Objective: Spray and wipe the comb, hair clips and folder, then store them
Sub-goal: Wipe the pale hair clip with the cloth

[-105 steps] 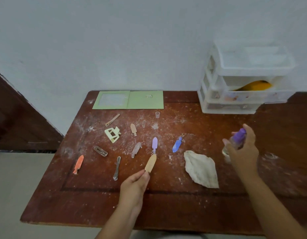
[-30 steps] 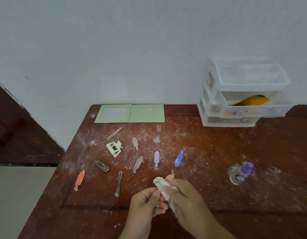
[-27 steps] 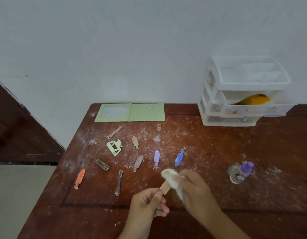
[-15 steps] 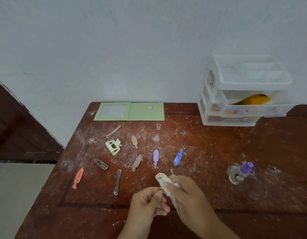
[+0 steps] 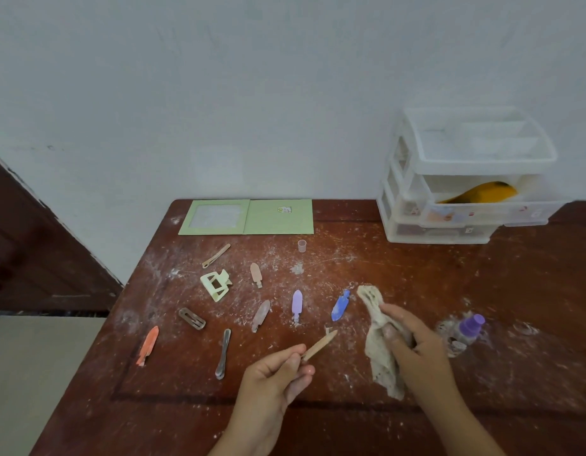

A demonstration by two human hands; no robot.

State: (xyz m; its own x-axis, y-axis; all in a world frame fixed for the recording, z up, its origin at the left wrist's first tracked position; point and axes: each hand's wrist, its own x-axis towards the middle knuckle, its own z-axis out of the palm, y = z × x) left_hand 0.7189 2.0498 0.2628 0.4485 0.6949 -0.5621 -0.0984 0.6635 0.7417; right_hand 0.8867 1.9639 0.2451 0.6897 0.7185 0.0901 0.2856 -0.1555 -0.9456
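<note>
Tan hair clip (image 5: 318, 345): pinched at one end in the left hand (image 5: 274, 380) above the table (image 5: 416, 432), apart from the cloth (image 5: 380, 343) bunched in the closed right hand (image 5: 406, 340); wiping step apparently finishing; next, likely storage in the drawer unit (image 5: 462, 179).

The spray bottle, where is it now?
In the head view the spray bottle lies on the table, right side, just beyond the right hand holding the cloth.
</note>
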